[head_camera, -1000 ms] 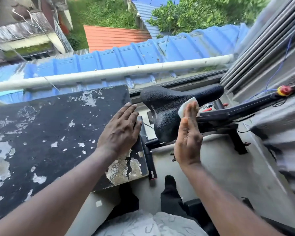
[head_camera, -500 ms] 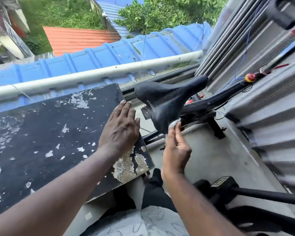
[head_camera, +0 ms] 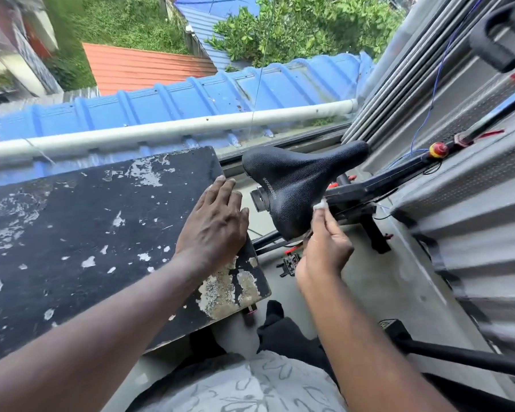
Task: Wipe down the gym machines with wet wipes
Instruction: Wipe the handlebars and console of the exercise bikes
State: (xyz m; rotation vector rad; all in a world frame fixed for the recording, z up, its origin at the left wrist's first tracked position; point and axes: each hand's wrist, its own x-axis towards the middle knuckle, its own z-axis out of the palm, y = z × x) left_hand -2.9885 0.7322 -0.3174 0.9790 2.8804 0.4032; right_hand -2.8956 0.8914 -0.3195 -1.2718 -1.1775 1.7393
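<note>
The right hand (head_camera: pixel 324 251) pinches a small white wet wipe (head_camera: pixel 320 205) in its fingertips, against the near right edge of the black textured bike saddle (head_camera: pixel 295 179). The left hand (head_camera: pixel 214 224) lies flat, fingers straight, holding nothing, on the peeling black padded board (head_camera: pixel 87 233) at left.

Right hand (head_camera: pixel 324 251) pinching white wipe (head_camera: pixel 320 205) against black bike saddle (head_camera: pixel 298 182), left hand (head_camera: pixel 213 226) flat on peeling black board (head_camera: pixel 72 233)

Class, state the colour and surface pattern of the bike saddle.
The saddle is black with a fine pebbled grain, best seen in the head view.
</note>
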